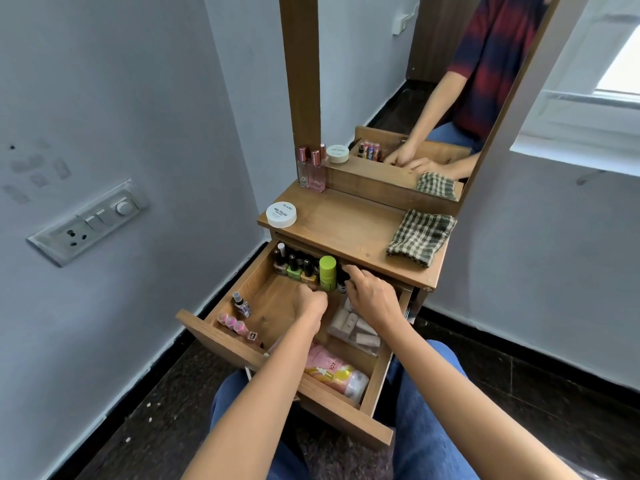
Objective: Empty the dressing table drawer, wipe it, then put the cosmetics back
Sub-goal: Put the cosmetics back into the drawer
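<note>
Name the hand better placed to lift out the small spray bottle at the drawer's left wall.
Likely left. The left hand is nearer the spray bottle; the right hand sits farther right, over the clear pouch.

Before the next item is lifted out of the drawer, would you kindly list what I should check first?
1. Drawer pulled well out: ok.
2. Bare room on the tabletop for more items: ok.
3. Cloth lying ready on the tabletop: ok.
4. Drawer emptied: not ok; nail polish bottles, green tube and pink pack are inside.
5. Grip of the left hand: cannot tell; its fingers curl beside the bottles.
6. Grip of the right hand: cannot tell; it reaches the same back row.
</note>
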